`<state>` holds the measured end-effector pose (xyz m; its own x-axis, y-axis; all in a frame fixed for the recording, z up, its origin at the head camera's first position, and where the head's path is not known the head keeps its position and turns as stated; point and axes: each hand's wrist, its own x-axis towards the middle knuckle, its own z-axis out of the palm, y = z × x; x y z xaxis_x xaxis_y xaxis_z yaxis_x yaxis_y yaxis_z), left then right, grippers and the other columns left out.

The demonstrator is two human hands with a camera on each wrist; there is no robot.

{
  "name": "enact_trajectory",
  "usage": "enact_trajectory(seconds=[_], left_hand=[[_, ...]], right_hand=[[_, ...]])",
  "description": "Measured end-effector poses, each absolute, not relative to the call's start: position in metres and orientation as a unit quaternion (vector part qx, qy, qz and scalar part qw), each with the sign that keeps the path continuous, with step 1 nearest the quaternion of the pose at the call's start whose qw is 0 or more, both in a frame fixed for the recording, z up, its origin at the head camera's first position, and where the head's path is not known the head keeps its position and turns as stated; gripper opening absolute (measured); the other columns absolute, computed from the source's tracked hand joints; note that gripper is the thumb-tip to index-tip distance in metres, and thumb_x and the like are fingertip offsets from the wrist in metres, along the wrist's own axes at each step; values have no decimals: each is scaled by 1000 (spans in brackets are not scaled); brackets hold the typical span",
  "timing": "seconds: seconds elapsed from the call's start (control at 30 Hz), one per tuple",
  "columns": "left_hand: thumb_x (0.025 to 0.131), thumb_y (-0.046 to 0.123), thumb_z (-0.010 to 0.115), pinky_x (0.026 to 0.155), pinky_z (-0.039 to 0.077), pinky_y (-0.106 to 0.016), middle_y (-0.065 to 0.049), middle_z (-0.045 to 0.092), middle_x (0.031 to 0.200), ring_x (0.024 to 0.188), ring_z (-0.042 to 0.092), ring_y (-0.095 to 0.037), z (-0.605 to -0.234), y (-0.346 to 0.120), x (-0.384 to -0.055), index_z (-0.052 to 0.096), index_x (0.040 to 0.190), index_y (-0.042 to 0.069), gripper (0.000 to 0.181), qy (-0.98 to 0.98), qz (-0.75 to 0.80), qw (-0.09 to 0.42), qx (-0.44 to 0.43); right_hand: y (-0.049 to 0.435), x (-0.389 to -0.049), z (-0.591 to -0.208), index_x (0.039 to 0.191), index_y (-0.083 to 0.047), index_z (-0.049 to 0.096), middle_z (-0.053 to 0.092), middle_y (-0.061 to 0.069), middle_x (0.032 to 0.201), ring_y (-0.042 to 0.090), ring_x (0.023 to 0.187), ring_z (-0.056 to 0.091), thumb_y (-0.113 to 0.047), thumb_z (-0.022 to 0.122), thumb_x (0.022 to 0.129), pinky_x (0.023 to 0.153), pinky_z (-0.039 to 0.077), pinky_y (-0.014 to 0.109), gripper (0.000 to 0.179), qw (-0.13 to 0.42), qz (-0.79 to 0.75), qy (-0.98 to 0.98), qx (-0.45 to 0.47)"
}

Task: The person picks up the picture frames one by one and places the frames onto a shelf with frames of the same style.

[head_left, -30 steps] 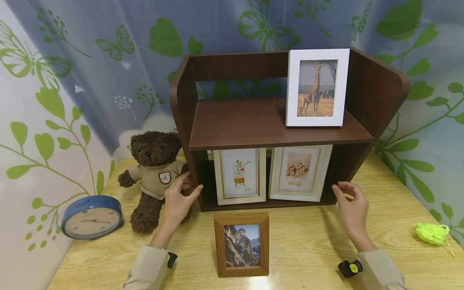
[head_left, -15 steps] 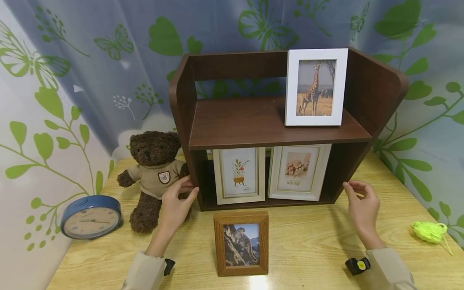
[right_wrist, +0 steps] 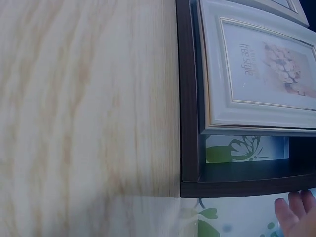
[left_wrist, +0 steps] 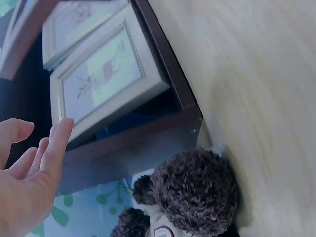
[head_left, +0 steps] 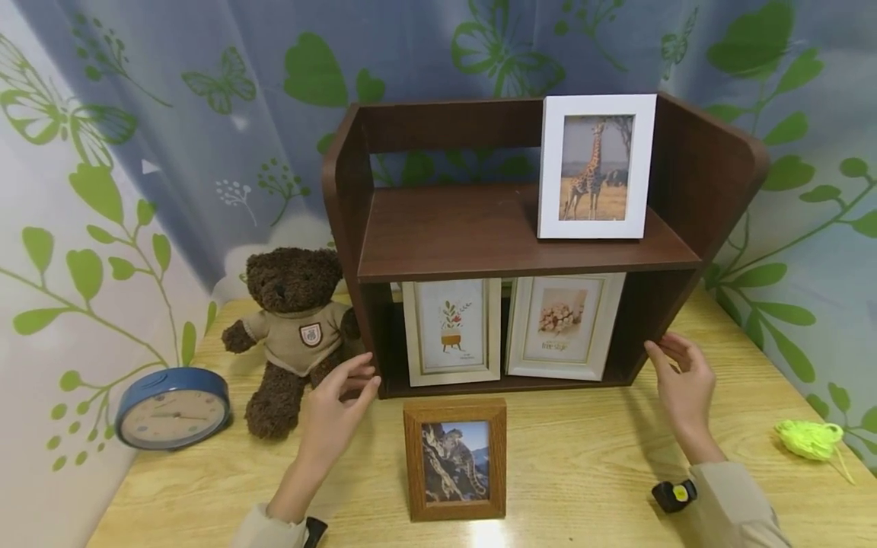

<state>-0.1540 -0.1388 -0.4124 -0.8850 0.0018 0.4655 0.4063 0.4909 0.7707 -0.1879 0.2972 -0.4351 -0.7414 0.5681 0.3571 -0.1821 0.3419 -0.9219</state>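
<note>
A dark brown two-tier shelf (head_left: 438, 228) stands on the wooden table. In the head view my left hand (head_left: 336, 403), fingers loosely bent, holds nothing just in front of its left side panel. The left wrist view shows that hand's fingertips (left_wrist: 64, 126) near a cream frame with a plant picture (head_left: 452, 331). On the other side, my right hand (head_left: 685, 388) has its fingertips at the outside of the right side panel. Beside it in the lower compartment leans a cream frame with a flower picture (head_left: 565, 327). A brown teddy bear (head_left: 294, 335) sits left of the shelf.
A white giraffe frame (head_left: 592, 167) stands on the upper shelf, at its right. In front of the shelf is a brown wooden leopard frame (head_left: 455, 460). A blue clock (head_left: 174, 411) stands at the left, neon yellow yarn (head_left: 808, 440) lies at the right.
My left hand has come off the shelf's left panel and drawn slightly forward. My right hand has moved rightward, from the front edge to the outer side of the right panel.
</note>
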Motion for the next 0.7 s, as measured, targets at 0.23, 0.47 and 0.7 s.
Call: enact_trajectory(seconds=[0.23,0.47,0.7], left_hand=[[89,5,66,69,56,-21,-10,66,104,90,66,-18,-413,-131,-130,62,122,6,34,-814,-565,96,-98],[88,7,67,75,56,-24,-14,63,110,95,65,-14,-415,-123,-110,61,123,4,35,-779,-622,14,-70],[83,8,73,82,54,-25,-8,66,109,98,65,-19,-421,-116,-100,61,123,6,42,-790,-611,5,-55]], right_hand=[[296,-190,-433,107,-6,63,59,-24,88,-11,83,58,0,67,86,74,44,5,22,336,559,-749,-113],[302,-194,-439,112,-7,62,57,-25,91,-12,86,56,-6,69,87,77,42,4,27,324,543,-766,-118],[303,-193,-437,109,-5,65,59,-25,88,-11,83,58,-1,69,85,75,44,4,25,325,559,-756,-104]])
